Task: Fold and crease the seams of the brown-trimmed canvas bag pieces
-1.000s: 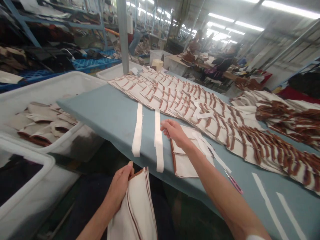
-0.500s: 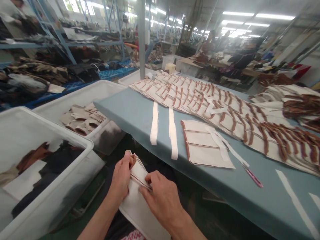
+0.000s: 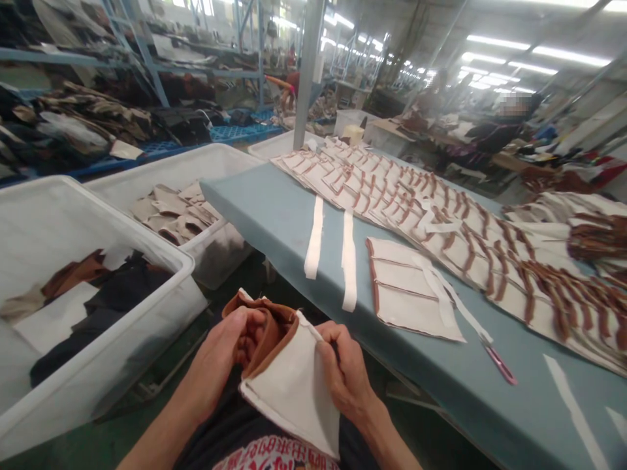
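Over my lap I hold a cream cloth pouch (image 3: 289, 382) with a brown lining, pulled open at its top. My left hand (image 3: 226, 356) has its fingers curled into the brown opening. My right hand (image 3: 345, 375) grips the pouch's right edge, fingers closed on the cloth. Just beyond, on the blue-grey table (image 3: 274, 215), lie two white strips (image 3: 333, 251) and a flat cream panel with brown trim (image 3: 409, 290).
Rows of overlapping cream and brown pieces (image 3: 441, 222) cover the table's far side. Pink snips (image 3: 499, 364) lie near its front edge. White plastic bins (image 3: 161, 261) with fabric stand to my left. Shelving and other workers are behind.
My right hand left the panel on the table and came down to the pouch. Both hands have since spread the pouch open, showing its brown inside. The view swung left.
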{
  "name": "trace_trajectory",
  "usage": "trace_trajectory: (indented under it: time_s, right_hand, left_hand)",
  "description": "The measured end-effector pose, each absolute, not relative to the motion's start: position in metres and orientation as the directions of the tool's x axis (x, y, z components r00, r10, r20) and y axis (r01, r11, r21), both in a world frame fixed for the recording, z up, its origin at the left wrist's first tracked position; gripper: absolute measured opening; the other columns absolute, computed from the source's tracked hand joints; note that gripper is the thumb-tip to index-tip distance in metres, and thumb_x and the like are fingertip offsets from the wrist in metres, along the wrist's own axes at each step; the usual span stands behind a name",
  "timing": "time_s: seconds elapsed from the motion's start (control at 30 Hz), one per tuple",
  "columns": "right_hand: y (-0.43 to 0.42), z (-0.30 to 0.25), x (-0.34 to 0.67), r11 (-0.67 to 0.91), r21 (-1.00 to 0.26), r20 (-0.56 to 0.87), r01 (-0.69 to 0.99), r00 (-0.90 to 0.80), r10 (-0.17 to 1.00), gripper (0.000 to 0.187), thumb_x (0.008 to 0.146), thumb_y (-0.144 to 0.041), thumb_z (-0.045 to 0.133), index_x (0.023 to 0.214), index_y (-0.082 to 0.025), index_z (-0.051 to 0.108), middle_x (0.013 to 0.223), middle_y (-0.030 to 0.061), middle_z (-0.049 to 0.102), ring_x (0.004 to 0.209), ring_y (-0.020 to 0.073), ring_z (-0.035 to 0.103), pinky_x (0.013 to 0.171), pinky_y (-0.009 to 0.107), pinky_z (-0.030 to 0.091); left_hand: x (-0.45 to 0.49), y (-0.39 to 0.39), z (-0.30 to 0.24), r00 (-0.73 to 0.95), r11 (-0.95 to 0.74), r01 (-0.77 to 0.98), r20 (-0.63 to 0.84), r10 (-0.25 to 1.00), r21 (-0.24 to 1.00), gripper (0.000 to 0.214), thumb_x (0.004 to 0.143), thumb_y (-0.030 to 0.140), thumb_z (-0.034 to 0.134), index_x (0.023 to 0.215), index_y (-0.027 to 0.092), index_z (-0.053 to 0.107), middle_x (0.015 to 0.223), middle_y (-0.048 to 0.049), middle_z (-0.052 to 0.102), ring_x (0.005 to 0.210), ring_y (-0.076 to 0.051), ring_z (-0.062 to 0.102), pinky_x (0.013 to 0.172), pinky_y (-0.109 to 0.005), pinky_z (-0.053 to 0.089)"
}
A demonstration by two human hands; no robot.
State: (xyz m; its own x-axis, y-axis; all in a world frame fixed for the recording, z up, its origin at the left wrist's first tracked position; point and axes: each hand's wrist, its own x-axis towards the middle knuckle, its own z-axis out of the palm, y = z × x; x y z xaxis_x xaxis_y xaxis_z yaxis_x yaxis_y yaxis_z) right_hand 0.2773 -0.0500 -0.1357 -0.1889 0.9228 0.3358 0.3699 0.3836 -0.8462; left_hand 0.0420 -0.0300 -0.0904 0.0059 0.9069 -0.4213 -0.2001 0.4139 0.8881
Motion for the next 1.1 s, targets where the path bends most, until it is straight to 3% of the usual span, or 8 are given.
trace_trajectory:
  time_s: [0.17,0.3,0.37,0.43,0.53,0.6,0.87,1.1]
  right_hand:
    - [-0.049,-0.101,0.301,0.274,-0.875,0.283,0.4,-0.037,0.958,0.024,0.109,-0.041,0.054,0.089,-0.026,0.057,0.069,-0.002,0.054,0.06,0.0186,0.048,0.057,0.032,0.036]
    - [-0.048,-0.083,0.311,0.154,-0.931,0.148,0.332,-0.042,0.988,0.036,0.107,-0.054,0.056,0.085,-0.026,0.055,0.067,-0.0042,0.042,0.058,0.0172,0.037,0.054,0.031,0.031]
    - [-0.044,-0.081,0.312,0.098,-0.95,0.086,0.297,-0.054,0.995,0.041,0.106,-0.061,0.056,0.084,-0.026,0.053,0.07,-0.0039,0.041,0.061,0.017,0.036,0.056,0.031,0.032]
    - [-0.036,-0.083,0.311,0.033,-0.962,0.015,0.271,-0.07,0.997,0.045,0.105,-0.066,0.055,0.084,-0.026,0.051,0.072,-0.0042,0.038,0.062,0.0167,0.034,0.056,0.031,0.033]
    - [-0.021,-0.092,0.306,-0.026,-0.969,-0.049,0.247,-0.087,0.995,0.048,0.105,-0.069,0.052,0.084,-0.026,0.049,0.072,-0.0046,0.038,0.063,0.0165,0.034,0.057,0.03,0.034]
    - [-0.012,-0.103,0.299,-0.034,-0.97,-0.062,0.242,-0.109,0.992,0.048,0.105,-0.069,0.052,0.085,-0.026,0.05,0.073,-0.0046,0.039,0.065,0.0165,0.036,0.059,0.03,0.035]
    - [-0.016,-0.141,0.262,-0.029,-0.958,-0.106,0.284,-0.258,0.96,0.031,0.101,-0.048,0.061,0.082,-0.024,0.058,0.076,-0.0025,0.055,0.071,0.0179,0.05,0.067,0.031,0.042]
    - [-0.032,-0.089,0.285,-0.001,-0.978,-0.036,0.207,-0.162,0.986,0.023,0.099,-0.046,0.063,0.092,-0.024,0.062,0.083,0.0006,0.062,0.075,0.0189,0.056,0.071,0.033,0.047]
  left_hand:
    - [0.035,-0.037,-0.071,-0.161,0.067,0.251,-0.026,0.987,0.966,0.034,0.088,0.054,0.074,0.103,0.024,0.079,0.09,-0.0071,0.079,0.076,-0.027,0.071,0.071,-0.033,0.058]
    - [0.038,-0.045,-0.064,0.121,-0.253,0.267,0.228,0.966,0.93,0.03,0.086,0.032,0.076,0.114,0.029,0.086,0.129,-0.01,0.082,0.124,-0.037,0.073,0.109,-0.038,0.058]
    - [0.04,-0.046,-0.062,0.265,-0.282,0.233,0.218,0.939,0.931,0.03,0.084,0.029,0.076,0.111,0.03,0.088,0.127,-0.0098,0.084,0.132,-0.039,0.07,0.119,-0.042,0.053]
    - [0.039,-0.045,-0.06,0.276,-0.176,0.217,0.113,0.955,0.96,0.027,0.08,0.033,0.079,0.105,0.029,0.089,0.117,-0.01,0.085,0.128,-0.042,0.071,0.117,-0.044,0.055]
    - [0.034,-0.042,-0.06,0.257,0.073,0.163,-0.114,0.96,0.984,0.031,0.075,0.048,0.084,0.095,0.025,0.088,0.106,-0.0119,0.085,0.11,-0.042,0.074,0.095,-0.042,0.064]
    - [0.03,-0.039,-0.06,0.317,0.17,0.116,-0.199,0.927,0.979,0.036,0.08,0.056,0.08,0.088,0.021,0.086,0.093,-0.0114,0.083,0.092,-0.036,0.074,0.082,-0.038,0.064]
    - [0.033,-0.037,-0.049,0.405,0.025,0.176,-0.096,0.909,0.984,0.036,0.099,0.048,0.065,0.083,0.02,0.081,0.083,-0.0066,0.08,0.077,-0.026,0.069,0.072,-0.03,0.055]
    - [0.043,-0.045,-0.041,0.449,-0.033,0.26,-0.09,0.889,0.965,0.037,0.101,0.046,0.062,0.079,0.023,0.081,0.078,-0.005,0.08,0.072,-0.025,0.071,0.069,-0.029,0.054]
